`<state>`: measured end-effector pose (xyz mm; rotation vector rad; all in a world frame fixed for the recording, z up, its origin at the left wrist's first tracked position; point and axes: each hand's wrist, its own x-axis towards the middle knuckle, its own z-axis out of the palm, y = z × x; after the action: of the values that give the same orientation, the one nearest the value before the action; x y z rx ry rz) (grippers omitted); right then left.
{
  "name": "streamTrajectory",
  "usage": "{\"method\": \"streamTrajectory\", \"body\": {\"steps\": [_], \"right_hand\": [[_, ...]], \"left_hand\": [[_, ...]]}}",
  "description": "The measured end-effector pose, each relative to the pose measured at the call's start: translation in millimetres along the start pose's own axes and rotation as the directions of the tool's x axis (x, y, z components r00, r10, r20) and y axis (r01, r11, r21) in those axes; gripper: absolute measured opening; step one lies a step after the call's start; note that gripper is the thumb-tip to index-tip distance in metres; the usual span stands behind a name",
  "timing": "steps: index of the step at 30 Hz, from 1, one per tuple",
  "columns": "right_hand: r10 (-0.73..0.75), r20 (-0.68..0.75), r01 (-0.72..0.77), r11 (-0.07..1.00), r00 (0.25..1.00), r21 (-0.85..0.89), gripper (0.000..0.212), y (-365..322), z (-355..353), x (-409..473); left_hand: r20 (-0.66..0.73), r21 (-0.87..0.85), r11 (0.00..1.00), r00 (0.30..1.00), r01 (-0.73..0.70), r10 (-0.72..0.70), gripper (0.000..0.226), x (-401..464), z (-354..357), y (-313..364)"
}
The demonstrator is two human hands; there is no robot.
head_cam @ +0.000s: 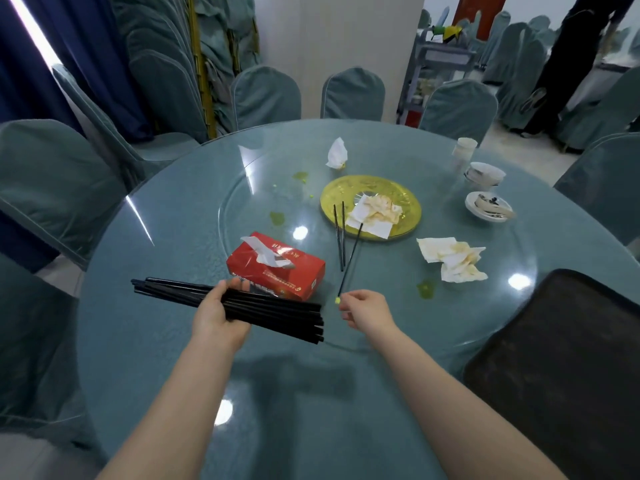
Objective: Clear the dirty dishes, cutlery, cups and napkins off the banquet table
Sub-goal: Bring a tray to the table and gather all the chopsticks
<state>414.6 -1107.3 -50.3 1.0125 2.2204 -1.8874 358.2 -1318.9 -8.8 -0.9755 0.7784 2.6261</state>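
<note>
Forearms, both bare, reaching over the near edge of the round glass-topped desk [145,341].

Left hand [216,315]: grip curled round a bundle of black chopsticks [270,308], held roughly level just above the desk, ends fanned toward the right.

Right hand [363,308]: grip pinching the near, yellow-tipped end of a single chopstick [349,263], whose far end lies on the gold plate [401,197].

Loose pair of chopsticks [339,233]: just beside it, tips on the plate rim.

Step in hand, judged: gathering chopsticks. Draw the single stick clear along its own length so it does not drag the soiled napkin [375,213]; lay it parallel into the bundle, ends aligned; then take the pair.

Also present: red tissue box [277,266], crumpled napkins [452,259], bowls [488,204], dark tray [561,358] at right.
</note>
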Motion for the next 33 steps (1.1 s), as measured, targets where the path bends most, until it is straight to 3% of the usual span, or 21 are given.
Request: {"method": "streamTrajectory", "body": {"steps": [5, 9, 12, 19, 23, 28, 33], "right_hand": [[0.025, -0.061, -0.042, 0.956, 0.998, -0.291, 0.008, 8.1, -12.6, 82.5], [0.027, -0.121, -0.085, 0.86, 0.992, -0.503, 0.039, 12.2, -5.3, 135.6], [0.002, -0.152, -0.097, 0.777, 0.988, -0.622, 0.039, 10.0, 5.2, 156.2], [-0.046, -0.174, -0.078, 0.764, 0.984, -0.641, 0.023, 8.0, -0.6, 181.8], [-0.149, -0.17, -0.007, 0.731, 0.974, -0.682, 0.017, -8.1, -1.8, 206.1], [-0.156, -0.11, 0.036, 0.717, 0.982, -0.696, 0.061, -27.4, 16.3, 236.1], [-0.107, -0.133, -0.012, 0.733, 0.985, -0.68, 0.045, -27.0, 27.1, 242.0]], "left_hand": [[-0.024, 0.004, 1.0, 1.0, -0.014, 0.014, 0.024, 45.5, 26.9, -2.0], [-0.017, 0.017, 0.999, 0.999, -0.029, 0.029, 0.031, 74.0, 46.0, 0.7], [-0.009, -0.008, 0.999, 0.999, -0.037, 0.036, 0.042, 90.4, 57.5, 1.5], [0.03, -0.138, 0.99, 0.999, -0.018, 0.022, 0.035, 118.3, 71.0, -7.3], [-0.025, -0.049, 0.997, 0.998, -0.065, 0.064, 0.031, 119.7, 78.5, -6.8], [-0.04, -0.059, 0.995, 0.996, -0.085, 0.083, 0.031, 116.7, 78.3, -2.1], [-0.012, -0.088, 0.993, 0.997, -0.082, 0.081, 0.054, 116.3, 70.7, 1.1]]}}
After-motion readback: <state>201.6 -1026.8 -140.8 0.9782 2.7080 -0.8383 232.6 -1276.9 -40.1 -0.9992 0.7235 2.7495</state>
